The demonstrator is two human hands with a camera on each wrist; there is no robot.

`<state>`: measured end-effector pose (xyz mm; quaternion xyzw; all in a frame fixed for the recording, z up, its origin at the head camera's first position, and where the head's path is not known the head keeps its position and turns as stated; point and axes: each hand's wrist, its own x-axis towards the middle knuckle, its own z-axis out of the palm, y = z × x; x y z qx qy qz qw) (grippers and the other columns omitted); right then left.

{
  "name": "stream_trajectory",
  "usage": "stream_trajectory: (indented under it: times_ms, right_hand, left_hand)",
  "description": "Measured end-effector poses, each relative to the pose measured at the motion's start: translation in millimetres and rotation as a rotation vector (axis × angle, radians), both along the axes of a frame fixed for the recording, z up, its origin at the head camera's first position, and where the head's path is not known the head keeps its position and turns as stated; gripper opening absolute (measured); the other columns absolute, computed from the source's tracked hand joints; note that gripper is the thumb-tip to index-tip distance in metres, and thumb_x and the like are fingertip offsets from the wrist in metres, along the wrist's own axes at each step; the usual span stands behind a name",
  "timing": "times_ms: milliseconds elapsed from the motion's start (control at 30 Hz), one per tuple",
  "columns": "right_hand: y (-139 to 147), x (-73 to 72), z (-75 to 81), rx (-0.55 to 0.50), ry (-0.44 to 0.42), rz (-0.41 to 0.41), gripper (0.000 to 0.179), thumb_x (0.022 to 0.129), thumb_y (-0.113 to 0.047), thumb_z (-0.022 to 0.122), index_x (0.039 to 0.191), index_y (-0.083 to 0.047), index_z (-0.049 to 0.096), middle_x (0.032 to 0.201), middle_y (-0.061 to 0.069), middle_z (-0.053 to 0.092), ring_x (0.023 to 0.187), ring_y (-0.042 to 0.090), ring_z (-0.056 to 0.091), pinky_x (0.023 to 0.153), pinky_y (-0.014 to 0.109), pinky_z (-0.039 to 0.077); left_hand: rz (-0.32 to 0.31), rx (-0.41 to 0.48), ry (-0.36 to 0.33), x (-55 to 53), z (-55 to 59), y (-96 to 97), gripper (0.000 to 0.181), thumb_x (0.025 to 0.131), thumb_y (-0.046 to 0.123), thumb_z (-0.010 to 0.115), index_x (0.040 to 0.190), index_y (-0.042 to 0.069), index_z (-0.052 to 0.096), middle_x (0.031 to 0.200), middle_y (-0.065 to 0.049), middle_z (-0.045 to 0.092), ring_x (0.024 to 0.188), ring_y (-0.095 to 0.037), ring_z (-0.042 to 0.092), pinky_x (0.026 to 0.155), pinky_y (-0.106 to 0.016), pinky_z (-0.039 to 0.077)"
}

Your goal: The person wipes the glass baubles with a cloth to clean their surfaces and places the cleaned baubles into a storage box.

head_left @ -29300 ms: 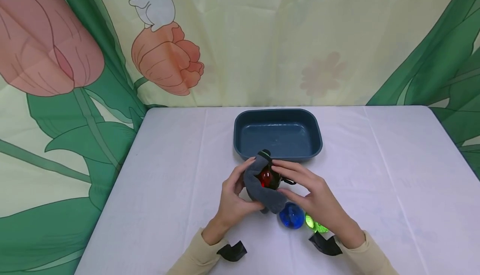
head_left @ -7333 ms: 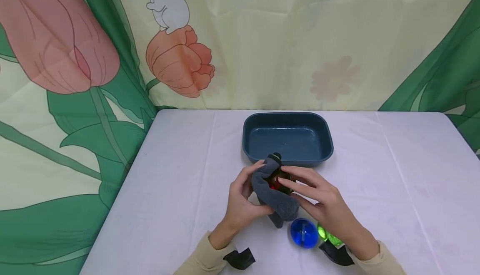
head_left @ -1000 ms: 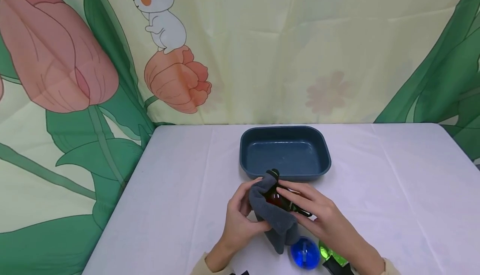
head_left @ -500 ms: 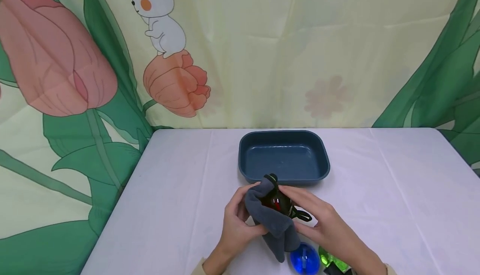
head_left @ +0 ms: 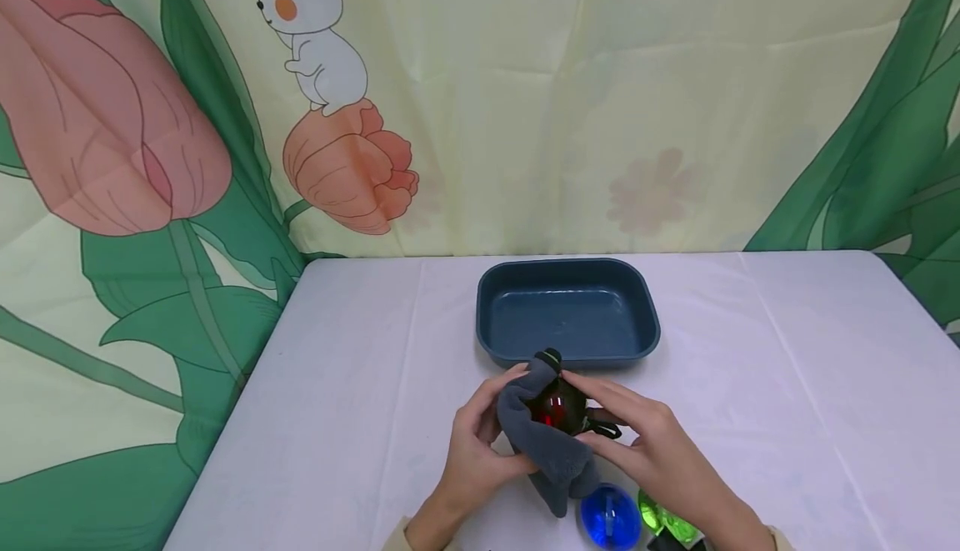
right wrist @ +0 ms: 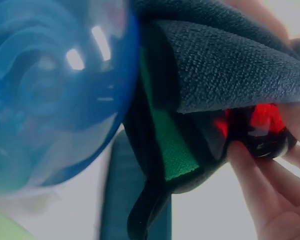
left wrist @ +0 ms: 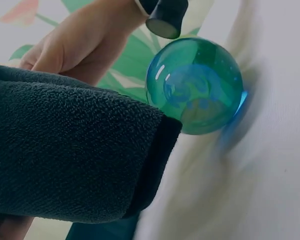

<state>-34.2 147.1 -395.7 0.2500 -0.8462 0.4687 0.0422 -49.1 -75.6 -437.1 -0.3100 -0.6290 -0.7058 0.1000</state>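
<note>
My left hand [head_left: 480, 447] grips a dark grey, black-edged towel [head_left: 551, 451] folded around a glossy red ball [head_left: 557, 408]. My right hand [head_left: 648, 443] holds the ball from the other side, thumb below and fingers above; the right wrist view shows fingertips on the red ball [right wrist: 260, 125]. A black loop [head_left: 606, 429] sticks out between the ball and the right palm; in that wrist view the towel's underside [right wrist: 172, 145] looks green. The left wrist view has the towel [left wrist: 75, 145] covering most of the left hand. Part of the ball lies hidden under cloth and fingers.
A dark blue rectangular tray [head_left: 567, 359] stands just beyond the hands. On the white-covered table [head_left: 345, 418], a clear blue ball [head_left: 611, 518] rests nearer the body, beside a bright green shiny piece [head_left: 667, 522] partly behind the right wrist. A printed curtain [head_left: 517, 117] hangs behind.
Over the last second the right fingers have shifted on the red ball, and towel and ball have turned slightly. Both hands still hold as they did 29 seconds ago; the head view has tilted.
</note>
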Motion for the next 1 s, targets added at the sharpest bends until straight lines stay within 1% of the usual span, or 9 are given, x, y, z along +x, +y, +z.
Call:
stream_trajectory:
  times_ms: [100,200,267,367,467,567,767,900,1000]
  right_hand:
    - [0.6,-0.3,-0.2,0.021,-0.042,0.004,0.077,0.079,-0.001,0.08,0.145,-0.026,0.051,0.137,0.001,0.061,0.118,0.009,0.062,0.085,0.027,0.058]
    - [0.8,-0.3,-0.8,0.056,-0.027,0.019,0.082,0.078,0.003,0.08,0.147,-0.026,0.048,0.141,0.0,0.058,0.124,0.012,0.059,0.087,0.03,0.058]
    - [0.6,-0.1,-1.2,0.078,0.003,0.026,0.087,0.076,0.005,0.081,0.149,-0.026,0.045,0.144,-0.002,0.055,0.128,0.012,0.056,0.089,0.029,0.057]
    - [0.5,0.0,-1.4,0.089,0.076,0.028,0.093,0.071,0.008,0.083,0.149,-0.025,0.045,0.147,-0.003,0.051,0.133,0.01,0.051,0.095,0.02,0.051]
    - [0.3,-1.6,-1.3,0.077,0.164,0.035,0.091,0.068,0.01,0.085,0.146,-0.022,0.05,0.147,-0.001,0.051,0.133,0.01,0.049,0.098,0.011,0.044]
    - [-1.0,-3.8,-2.1,0.06,0.209,0.054,0.087,0.067,0.009,0.085,0.143,-0.019,0.054,0.145,0.002,0.053,0.132,0.012,0.051,0.099,0.008,0.041]
    - [-4.7,-4.0,-3.5,0.023,0.178,0.039,0.089,0.067,0.015,0.082,0.144,-0.018,0.052,0.144,0.002,0.052,0.132,0.012,0.051,0.099,0.009,0.042]
    - [-7.6,-4.1,-5.2,-0.001,0.143,0.03,0.089,0.069,0.018,0.079,0.145,-0.017,0.051,0.145,0.001,0.051,0.133,0.011,0.048,0.098,0.01,0.043]
    - [-7.3,-3.2,-6.0,-0.003,0.112,0.019,0.089,0.07,0.019,0.078,0.146,-0.019,0.05,0.145,0.0,0.051,0.133,0.011,0.049,0.096,0.013,0.047]
  left_hand:
    - [0.004,0.012,-0.005,0.8,-1.4,1.2,0.075,0.072,-0.015,0.078,0.139,-0.005,0.047,0.135,-0.025,0.055,0.124,-0.024,0.058,0.101,-0.038,0.051]
    - [0.015,0.028,-0.021,1.9,-3.2,2.4,0.075,0.072,-0.015,0.077,0.14,-0.005,0.046,0.132,-0.025,0.055,0.122,-0.024,0.06,0.1,-0.038,0.051]
    - [0.025,0.036,-0.034,2.8,-4.4,2.9,0.074,0.073,-0.015,0.077,0.14,-0.005,0.046,0.132,-0.025,0.056,0.122,-0.023,0.06,0.1,-0.038,0.051]
    - [0.026,0.041,-0.05,3.7,-5.2,3.6,0.073,0.073,-0.015,0.076,0.14,-0.004,0.046,0.132,-0.024,0.056,0.122,-0.023,0.06,0.1,-0.038,0.051]
    - [0.015,0.036,-0.051,2.8,-4.8,3.9,0.073,0.075,-0.014,0.076,0.14,-0.005,0.045,0.134,-0.024,0.055,0.123,-0.023,0.059,0.1,-0.038,0.051]
    - [0.019,0.023,-0.037,0.1,-4.0,2.8,0.072,0.075,-0.014,0.076,0.14,-0.005,0.046,0.134,-0.025,0.055,0.123,-0.023,0.059,0.1,-0.037,0.052]
    - [0.033,-0.016,0.006,-5.5,-3.4,-0.5,0.07,0.076,-0.014,0.076,0.139,-0.005,0.048,0.133,-0.025,0.057,0.123,-0.023,0.06,0.099,-0.038,0.052]
    - [0.04,-0.027,0.018,-7.0,-3.9,-2.0,0.07,0.075,-0.015,0.076,0.138,-0.005,0.048,0.134,-0.025,0.056,0.125,-0.024,0.059,0.099,-0.038,0.052]
    - [0.044,-0.032,0.02,-7.2,-4.8,-2.4,0.07,0.075,-0.016,0.076,0.138,-0.005,0.049,0.134,-0.025,0.057,0.125,-0.023,0.059,0.099,-0.038,0.052]
